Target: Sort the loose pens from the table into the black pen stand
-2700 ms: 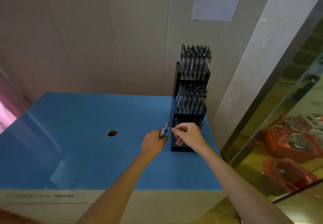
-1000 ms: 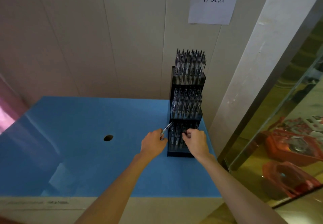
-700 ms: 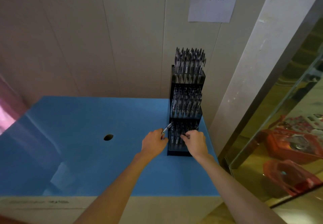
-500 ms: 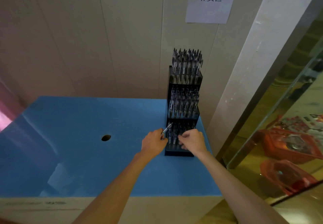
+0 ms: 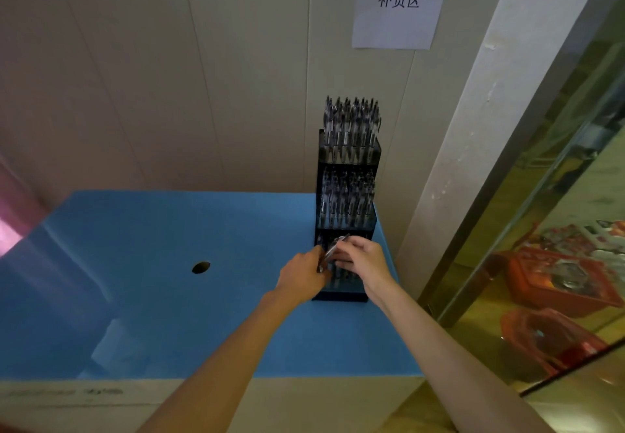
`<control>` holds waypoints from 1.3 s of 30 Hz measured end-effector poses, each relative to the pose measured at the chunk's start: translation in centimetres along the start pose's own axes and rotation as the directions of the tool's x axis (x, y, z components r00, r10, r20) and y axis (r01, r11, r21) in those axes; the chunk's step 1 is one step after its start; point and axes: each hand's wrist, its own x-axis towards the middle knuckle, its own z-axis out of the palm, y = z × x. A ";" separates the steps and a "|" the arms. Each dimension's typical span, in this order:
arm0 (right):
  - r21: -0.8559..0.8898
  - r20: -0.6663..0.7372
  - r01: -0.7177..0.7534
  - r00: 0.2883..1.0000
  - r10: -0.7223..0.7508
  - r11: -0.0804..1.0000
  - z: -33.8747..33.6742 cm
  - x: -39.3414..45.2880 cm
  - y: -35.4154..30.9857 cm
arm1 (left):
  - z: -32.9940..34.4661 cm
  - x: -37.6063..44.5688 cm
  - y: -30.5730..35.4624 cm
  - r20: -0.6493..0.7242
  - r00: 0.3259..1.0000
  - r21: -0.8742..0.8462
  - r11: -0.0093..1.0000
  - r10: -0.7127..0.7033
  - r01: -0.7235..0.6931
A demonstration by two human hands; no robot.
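Right of frame centre, I am passing one pen (image 5: 333, 249) between hands: my left hand (image 5: 302, 275) is holding its lower end, my right hand (image 5: 361, 259) pinching its upper part, readying it for the lowest of three tiers in the black pen stand (image 5: 347, 209). No loose pens are showing on the blue table (image 5: 152, 297). One paper sign (image 5: 399, 10) is hanging upper right.

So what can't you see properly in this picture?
- Bottom shelf of the pen stand, head view: both hands cover it, so free slots can't be counted.
- The pen between the left hand and right hand: mostly hidden by fingers; which hand's grip holds it is unclear.
- Pens in the upper shelves: too small to count.
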 end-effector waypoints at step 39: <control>-0.877 0.096 0.200 0.963 -0.250 0.437 -3.0 2.3 3.9 | -2.4 0.4 -3.3 -0.110 0.993 0.192 0.981 0.046 -0.025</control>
